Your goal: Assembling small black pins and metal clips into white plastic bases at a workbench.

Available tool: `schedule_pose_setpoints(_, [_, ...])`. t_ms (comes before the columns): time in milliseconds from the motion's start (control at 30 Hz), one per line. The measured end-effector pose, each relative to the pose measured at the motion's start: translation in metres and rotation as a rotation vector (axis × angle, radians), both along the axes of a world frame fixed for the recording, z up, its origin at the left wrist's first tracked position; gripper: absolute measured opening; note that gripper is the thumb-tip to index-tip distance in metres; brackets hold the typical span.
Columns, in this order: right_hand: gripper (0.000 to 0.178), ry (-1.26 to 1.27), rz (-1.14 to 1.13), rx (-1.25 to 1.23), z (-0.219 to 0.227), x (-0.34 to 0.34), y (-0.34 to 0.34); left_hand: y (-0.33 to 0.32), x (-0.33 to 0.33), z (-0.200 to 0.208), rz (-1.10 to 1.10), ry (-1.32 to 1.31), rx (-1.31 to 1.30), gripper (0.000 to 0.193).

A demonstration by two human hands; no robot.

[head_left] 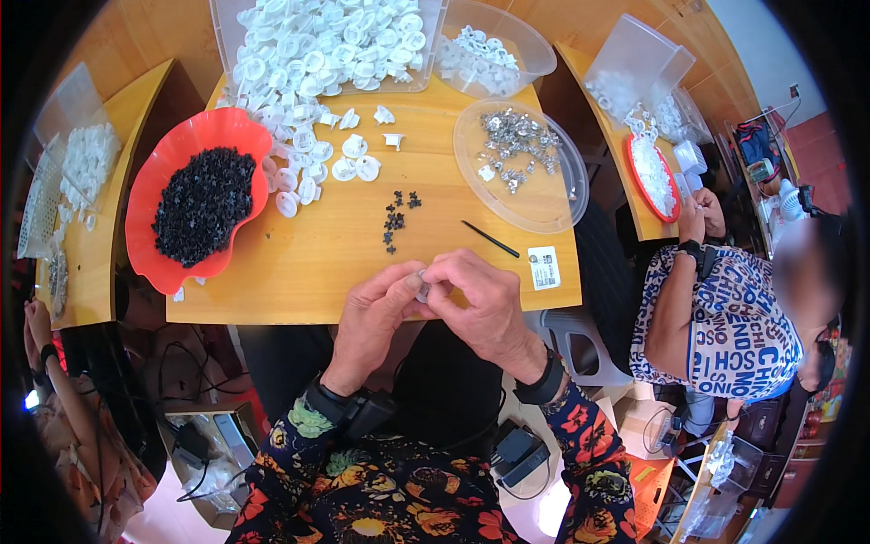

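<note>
Over the table's near edge my left hand and my right hand meet, fingers pinched together. Between them shows a bit of a small white plastic part, mostly hidden by the fingertips. Just beyond the hands lie several small black plastic pieces in a loose line. A thin black stick-like tool rests to the right, beside a small white printed card. Farther off, loose white round plastic parts are strewn on the wood.
A red bowl of black pieces stands left. At the back are a clear bin and a clear tub of white parts. A clear round tray holds small metal pieces. Co-workers sit at side tables; one has a patterned shirt.
</note>
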State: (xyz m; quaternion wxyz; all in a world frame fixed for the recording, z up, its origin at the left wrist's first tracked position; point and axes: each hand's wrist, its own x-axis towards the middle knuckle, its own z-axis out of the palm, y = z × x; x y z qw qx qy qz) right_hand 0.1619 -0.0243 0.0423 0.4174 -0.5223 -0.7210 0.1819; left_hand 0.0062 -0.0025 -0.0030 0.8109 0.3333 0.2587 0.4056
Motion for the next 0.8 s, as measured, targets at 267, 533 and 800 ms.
schedule_pose_setpoints(267, [0.009,0.094,-0.107,-0.062,-0.007,-0.003,-0.004,0.003,0.0,-0.001,-0.007,0.057,0.049,0.03])
schedule_pose_setpoints(533, [0.03,-0.29,-0.096,0.211,-0.011,-0.007,-0.009,0.004,0.002,-0.002,0.027,-0.073,-0.04,0.029])
schedule_pose_setpoints(800, [0.034,-0.411,-0.165,0.207,-0.016,-0.014,-0.017,0.001,0.009,0.003,0.083,0.164,0.043,0.029])
